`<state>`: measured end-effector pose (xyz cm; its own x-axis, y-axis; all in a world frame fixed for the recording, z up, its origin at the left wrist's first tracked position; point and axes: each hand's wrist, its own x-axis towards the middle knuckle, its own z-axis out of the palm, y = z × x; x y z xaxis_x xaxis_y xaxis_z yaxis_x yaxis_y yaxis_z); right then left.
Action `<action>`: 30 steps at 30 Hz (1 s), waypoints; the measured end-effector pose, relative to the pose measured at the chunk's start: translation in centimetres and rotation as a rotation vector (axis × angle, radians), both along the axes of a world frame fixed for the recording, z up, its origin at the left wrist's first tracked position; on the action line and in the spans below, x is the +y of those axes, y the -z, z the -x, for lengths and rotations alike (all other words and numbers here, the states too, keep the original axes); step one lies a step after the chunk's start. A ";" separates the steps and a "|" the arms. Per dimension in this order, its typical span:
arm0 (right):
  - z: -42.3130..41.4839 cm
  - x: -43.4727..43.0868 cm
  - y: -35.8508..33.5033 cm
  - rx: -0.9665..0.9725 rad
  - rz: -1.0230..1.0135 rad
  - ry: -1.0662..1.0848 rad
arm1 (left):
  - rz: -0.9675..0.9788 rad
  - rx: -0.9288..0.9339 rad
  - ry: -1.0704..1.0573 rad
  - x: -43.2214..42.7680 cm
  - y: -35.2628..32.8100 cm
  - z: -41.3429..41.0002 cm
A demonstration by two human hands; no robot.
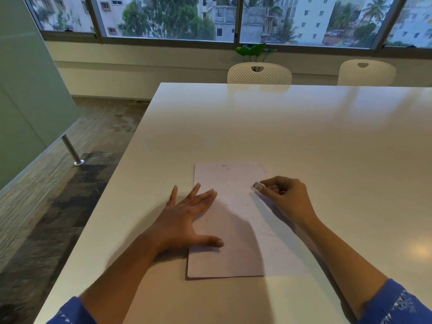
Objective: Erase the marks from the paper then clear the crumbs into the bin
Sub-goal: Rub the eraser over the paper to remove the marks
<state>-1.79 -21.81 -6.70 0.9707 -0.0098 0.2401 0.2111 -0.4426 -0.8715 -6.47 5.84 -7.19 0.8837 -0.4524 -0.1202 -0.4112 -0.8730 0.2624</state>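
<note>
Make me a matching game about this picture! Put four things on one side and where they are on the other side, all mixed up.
Things:
1. left hand
2. eraser
3. crumbs
4. white chairs

Places:
A. pinched at the fingertips of the right hand
B. behind the far edge of the table
C. lying flat with spread fingers on the left edge of the paper
D. scattered on the paper, mostly near its far end

Right pairs: 1-C, 2-A, 3-D, 4-B.
</note>
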 end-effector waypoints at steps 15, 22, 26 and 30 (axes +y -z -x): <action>0.9 1.3 1.1 -0.139 0.319 -0.060 | -0.193 0.196 0.032 1.9 -0.9 1.5; 7.5 7.9 1.3 -0.242 0.316 -0.350 | -0.234 0.264 0.019 1.3 -1.3 1.3; 6.7 8.3 1.1 -0.199 0.375 -0.497 | -0.247 0.277 0.021 1.3 -1.2 1.3; 2.0 7.3 0.6 -0.122 0.421 -0.226 | -0.249 0.277 0.010 1.2 -1.3 1.3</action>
<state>-3.78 -14.54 -7.26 0.9017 0.3205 0.2901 0.4322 -0.6820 -0.5899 -7.77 7.07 -5.87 0.7979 -0.3878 -0.4615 -0.3635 -0.9203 0.1448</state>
